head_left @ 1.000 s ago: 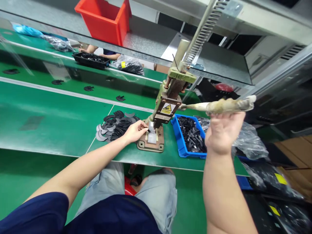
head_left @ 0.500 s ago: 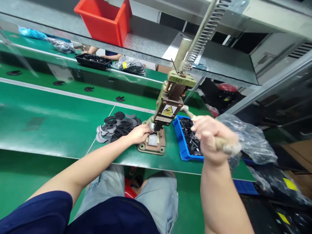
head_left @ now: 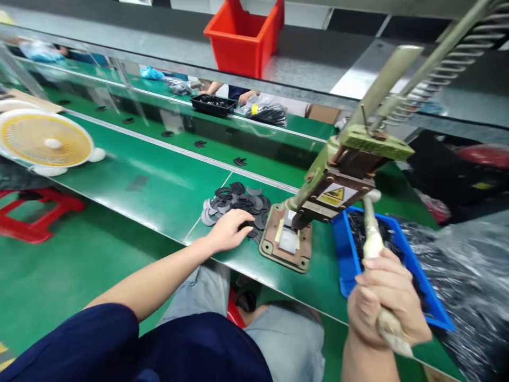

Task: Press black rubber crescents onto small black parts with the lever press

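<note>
Touching left hand (head_left: 229, 232), perhaps: curved pieces (head_left: 235, 200)

On the green-and-brown metal lever press (head_left: 354, 165) before you, you can see a yellow triangular warning sign (head_left: 334, 194); its small text is unreadable.

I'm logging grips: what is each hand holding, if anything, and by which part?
Right hand: the press lever, gripped near its free end. Left hand: open by the dark curved parts, nothing visibly held.
</note>
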Action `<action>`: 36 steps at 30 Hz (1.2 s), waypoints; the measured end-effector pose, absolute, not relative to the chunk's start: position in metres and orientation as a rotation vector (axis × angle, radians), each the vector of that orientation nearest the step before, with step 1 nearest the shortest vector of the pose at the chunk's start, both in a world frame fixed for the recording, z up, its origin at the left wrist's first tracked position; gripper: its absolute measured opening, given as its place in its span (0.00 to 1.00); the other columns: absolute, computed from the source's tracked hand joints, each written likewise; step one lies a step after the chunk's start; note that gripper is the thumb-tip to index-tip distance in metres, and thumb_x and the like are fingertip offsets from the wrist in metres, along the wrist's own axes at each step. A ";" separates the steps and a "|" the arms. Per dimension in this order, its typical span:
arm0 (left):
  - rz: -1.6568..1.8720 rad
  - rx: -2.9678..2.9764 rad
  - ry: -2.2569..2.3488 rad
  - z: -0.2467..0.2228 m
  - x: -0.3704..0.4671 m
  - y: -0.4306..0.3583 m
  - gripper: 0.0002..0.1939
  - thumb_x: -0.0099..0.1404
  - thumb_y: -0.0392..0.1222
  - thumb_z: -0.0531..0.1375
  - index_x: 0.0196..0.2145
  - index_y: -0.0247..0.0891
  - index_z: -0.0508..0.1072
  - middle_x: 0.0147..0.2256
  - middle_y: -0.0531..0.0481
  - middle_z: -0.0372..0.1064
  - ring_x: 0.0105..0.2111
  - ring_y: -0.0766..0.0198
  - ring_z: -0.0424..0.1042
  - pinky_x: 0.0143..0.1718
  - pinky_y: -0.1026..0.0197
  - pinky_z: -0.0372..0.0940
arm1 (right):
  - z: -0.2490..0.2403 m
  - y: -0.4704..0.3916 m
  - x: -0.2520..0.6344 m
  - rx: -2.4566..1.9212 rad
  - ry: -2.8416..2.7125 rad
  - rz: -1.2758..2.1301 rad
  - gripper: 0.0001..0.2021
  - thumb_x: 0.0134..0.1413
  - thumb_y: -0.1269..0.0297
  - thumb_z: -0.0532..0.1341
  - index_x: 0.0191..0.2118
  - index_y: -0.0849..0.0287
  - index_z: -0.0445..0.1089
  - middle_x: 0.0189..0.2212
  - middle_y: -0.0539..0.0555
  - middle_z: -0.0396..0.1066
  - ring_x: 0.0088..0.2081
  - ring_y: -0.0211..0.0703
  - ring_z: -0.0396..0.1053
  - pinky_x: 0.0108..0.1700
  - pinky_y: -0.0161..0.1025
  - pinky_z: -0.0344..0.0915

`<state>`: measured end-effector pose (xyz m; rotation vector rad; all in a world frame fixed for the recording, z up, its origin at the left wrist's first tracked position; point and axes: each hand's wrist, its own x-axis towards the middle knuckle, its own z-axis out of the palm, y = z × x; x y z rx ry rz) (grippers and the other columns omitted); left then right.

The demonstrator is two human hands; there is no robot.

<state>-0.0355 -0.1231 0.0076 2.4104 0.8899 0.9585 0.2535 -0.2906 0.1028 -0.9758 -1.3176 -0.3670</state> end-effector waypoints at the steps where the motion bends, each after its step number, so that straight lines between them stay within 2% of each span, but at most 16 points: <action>1: 0.980 2.385 1.061 0.002 -0.058 -0.122 0.13 0.72 0.45 0.61 0.51 0.40 0.75 0.51 0.42 0.77 0.53 0.51 0.74 0.58 0.47 0.67 | 0.102 -0.288 0.253 -0.973 -1.299 -0.373 0.10 0.47 0.59 0.65 0.20 0.50 0.67 0.20 0.49 0.69 0.30 0.53 0.73 0.51 0.73 0.71; 4: 0.879 2.229 1.650 -0.013 -0.117 -0.116 0.19 0.69 0.53 0.63 0.50 0.38 0.74 0.48 0.39 0.76 0.51 0.47 0.74 0.54 0.46 0.67 | 0.099 -0.281 0.249 -0.913 -1.211 -0.421 0.15 0.47 0.55 0.66 0.18 0.51 0.64 0.18 0.49 0.67 0.28 0.51 0.72 0.50 0.73 0.71; 6: 0.724 2.126 1.869 -0.019 -0.140 -0.110 0.25 0.67 0.60 0.64 0.51 0.38 0.73 0.48 0.37 0.75 0.51 0.44 0.74 0.52 0.47 0.67 | 0.098 -0.278 0.246 -0.881 -1.159 -0.441 0.17 0.47 0.54 0.66 0.17 0.52 0.62 0.18 0.49 0.67 0.28 0.50 0.71 0.49 0.71 0.72; 9: 0.594 2.090 1.890 -0.023 -0.146 -0.105 0.32 0.62 0.64 0.66 0.53 0.39 0.71 0.50 0.37 0.75 0.53 0.43 0.73 0.51 0.49 0.67 | 0.099 -0.277 0.244 -0.915 -1.162 -0.435 0.18 0.48 0.52 0.67 0.17 0.51 0.62 0.18 0.49 0.67 0.28 0.49 0.72 0.51 0.69 0.72; 12: 0.608 1.987 1.800 -0.023 -0.139 -0.104 0.33 0.61 0.60 0.69 0.57 0.40 0.68 0.48 0.41 0.77 0.48 0.47 0.77 0.45 0.53 0.68 | 0.100 -0.281 0.246 -0.963 -1.192 -0.413 0.16 0.49 0.51 0.66 0.18 0.49 0.64 0.18 0.49 0.67 0.29 0.49 0.73 0.53 0.67 0.73; 14: 0.629 1.888 1.730 -0.023 -0.137 -0.104 0.30 0.63 0.58 0.68 0.56 0.41 0.67 0.41 0.46 0.78 0.41 0.52 0.78 0.39 0.56 0.67 | 0.100 -0.284 0.246 -0.970 -1.206 -0.406 0.15 0.49 0.53 0.67 0.19 0.49 0.65 0.19 0.49 0.67 0.29 0.49 0.73 0.53 0.67 0.73; 17: 0.685 1.796 1.635 -0.020 -0.141 -0.107 0.19 0.69 0.58 0.61 0.46 0.41 0.71 0.31 0.51 0.74 0.32 0.58 0.75 0.34 0.58 0.65 | 0.101 -0.287 0.245 -0.991 -1.226 -0.397 0.13 0.50 0.56 0.66 0.20 0.49 0.66 0.20 0.49 0.68 0.30 0.51 0.73 0.54 0.70 0.72; 19: 0.748 1.717 1.534 -0.016 -0.141 -0.109 0.20 0.71 0.61 0.58 0.42 0.40 0.71 0.28 0.52 0.73 0.29 0.60 0.74 0.33 0.58 0.66 | 0.100 -0.288 0.243 -0.993 -1.226 -0.387 0.12 0.51 0.57 0.65 0.21 0.50 0.66 0.21 0.48 0.68 0.31 0.51 0.73 0.56 0.72 0.72; 21: 0.785 1.641 1.362 -0.009 -0.132 -0.111 0.23 0.72 0.63 0.56 0.43 0.39 0.71 0.29 0.51 0.74 0.29 0.61 0.74 0.34 0.58 0.68 | 0.100 -0.288 0.241 -0.971 -1.231 -0.378 0.12 0.52 0.58 0.65 0.22 0.51 0.66 0.21 0.48 0.68 0.32 0.49 0.73 0.57 0.71 0.71; 27: 0.619 1.571 0.866 0.021 -0.045 -0.110 0.21 0.67 0.59 0.65 0.39 0.38 0.68 0.27 0.51 0.75 0.26 0.64 0.74 0.30 0.62 0.68 | 0.100 -0.290 0.241 -0.920 -1.247 -0.350 0.11 0.54 0.61 0.65 0.24 0.51 0.66 0.22 0.47 0.68 0.34 0.49 0.72 0.57 0.70 0.71; 31: 0.535 1.486 0.786 0.027 0.026 -0.103 0.21 0.65 0.55 0.69 0.35 0.38 0.65 0.24 0.50 0.75 0.22 0.66 0.73 0.26 0.64 0.66 | 0.100 -0.295 0.242 -0.934 -1.291 -0.302 0.10 0.56 0.62 0.64 0.25 0.52 0.68 0.24 0.48 0.69 0.37 0.48 0.73 0.59 0.68 0.69; 36: 0.408 1.492 0.836 0.019 0.079 -0.093 0.17 0.68 0.48 0.68 0.36 0.36 0.66 0.22 0.50 0.75 0.19 0.68 0.72 0.23 0.67 0.66 | 0.099 -0.295 0.242 -0.908 -1.307 -0.304 0.11 0.59 0.62 0.64 0.25 0.53 0.67 0.25 0.47 0.69 0.38 0.46 0.73 0.61 0.67 0.68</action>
